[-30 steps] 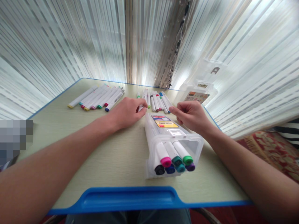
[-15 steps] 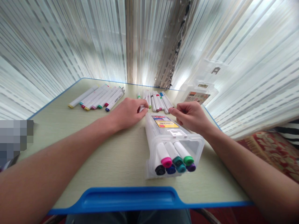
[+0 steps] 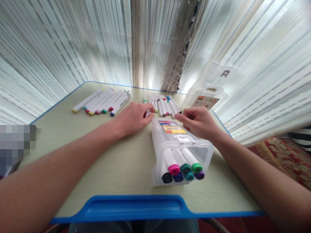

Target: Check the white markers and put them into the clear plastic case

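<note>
White pleated curtains [image 3: 73, 48] hang close behind and to both sides of a pale wood-grain desk top with a blue rim [image 3: 116, 161], whose near edge carries a long blue plastic pen groove [image 3: 136, 205]. On the desk, right of centre, a clear plastic marker case with a yellow-and-red label [image 3: 175, 139] lies on its side, open end toward the person, holding six white markers with black, pink, blue, teal, green and purple caps [image 3: 181, 163]. A second clear plastic case with a printed label [image 3: 206, 97] stands at the far right edge against the curtain. The left hand [image 3: 132, 118] rests on the desk just left of the lying case's far end, fingers curled and closed on the near end of a single white marker [image 3: 147, 113]. The right hand [image 3: 200, 122] hovers over that case's far end, fingers curled, thumb and forefinger drawn together; whether they nip anything cannot be told. Just beyond both hands lies a loose cluster of white markers [image 3: 164, 105]; well to the left, a neat row of white markers with coloured ends [image 3: 104, 102].
</note>
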The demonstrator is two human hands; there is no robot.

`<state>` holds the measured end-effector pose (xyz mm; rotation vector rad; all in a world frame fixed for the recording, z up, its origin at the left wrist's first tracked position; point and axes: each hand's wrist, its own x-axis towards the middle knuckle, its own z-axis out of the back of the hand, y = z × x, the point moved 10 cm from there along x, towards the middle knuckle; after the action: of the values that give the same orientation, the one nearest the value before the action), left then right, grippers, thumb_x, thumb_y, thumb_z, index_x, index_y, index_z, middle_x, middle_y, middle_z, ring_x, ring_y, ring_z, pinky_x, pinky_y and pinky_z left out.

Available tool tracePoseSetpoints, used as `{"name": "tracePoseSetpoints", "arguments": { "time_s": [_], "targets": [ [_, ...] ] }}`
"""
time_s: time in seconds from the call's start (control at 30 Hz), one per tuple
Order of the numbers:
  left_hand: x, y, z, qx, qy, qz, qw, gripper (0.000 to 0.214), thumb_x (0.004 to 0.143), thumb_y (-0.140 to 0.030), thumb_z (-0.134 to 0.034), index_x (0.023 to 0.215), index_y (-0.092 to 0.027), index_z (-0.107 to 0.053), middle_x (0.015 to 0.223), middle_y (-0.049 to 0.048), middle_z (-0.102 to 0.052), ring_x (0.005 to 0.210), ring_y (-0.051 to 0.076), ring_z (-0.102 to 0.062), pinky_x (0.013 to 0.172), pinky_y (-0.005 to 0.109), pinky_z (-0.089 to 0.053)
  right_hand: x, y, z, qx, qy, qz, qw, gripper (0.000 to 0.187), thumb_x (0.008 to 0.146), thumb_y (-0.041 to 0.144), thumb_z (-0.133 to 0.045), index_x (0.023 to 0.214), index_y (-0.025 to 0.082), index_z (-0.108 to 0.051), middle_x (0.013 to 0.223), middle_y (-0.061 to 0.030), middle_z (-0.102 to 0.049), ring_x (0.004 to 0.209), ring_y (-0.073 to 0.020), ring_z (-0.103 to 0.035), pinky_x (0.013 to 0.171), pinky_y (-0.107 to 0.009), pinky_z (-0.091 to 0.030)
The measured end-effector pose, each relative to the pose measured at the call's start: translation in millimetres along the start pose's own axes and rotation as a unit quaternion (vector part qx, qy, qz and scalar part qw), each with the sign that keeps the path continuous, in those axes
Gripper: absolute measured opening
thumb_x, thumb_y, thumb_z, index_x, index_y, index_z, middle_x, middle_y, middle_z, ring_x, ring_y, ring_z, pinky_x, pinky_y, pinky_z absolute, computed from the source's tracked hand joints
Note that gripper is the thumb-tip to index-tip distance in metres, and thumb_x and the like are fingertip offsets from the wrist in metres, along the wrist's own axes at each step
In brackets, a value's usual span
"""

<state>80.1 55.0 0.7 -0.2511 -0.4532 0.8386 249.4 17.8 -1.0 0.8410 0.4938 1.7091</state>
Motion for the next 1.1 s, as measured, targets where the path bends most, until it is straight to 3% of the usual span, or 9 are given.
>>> {"name": "tracePoseSetpoints", "arguments": {
  "time_s": [1.1],
  "targets": [
    [0.0,2.4,-0.5,-0.027,-0.008,0.003,1.000,0.029,0.091,-0.031,-0.054,0.101,-0.015,-0.076,0.063,0.0006,-0.062,0.056,0.013,-0.052,0.062,0.027,-0.038,0.0,-3.4,-1.4,0.007,0.002,0.000,1.000,0.051,0.089,0.045,-0.064,0.049,0.019,-0.046,0.042,0.0029,-0.044,0.043,-0.0075,-0.036,0.044,-0.025,-0.023]
  ]
}}
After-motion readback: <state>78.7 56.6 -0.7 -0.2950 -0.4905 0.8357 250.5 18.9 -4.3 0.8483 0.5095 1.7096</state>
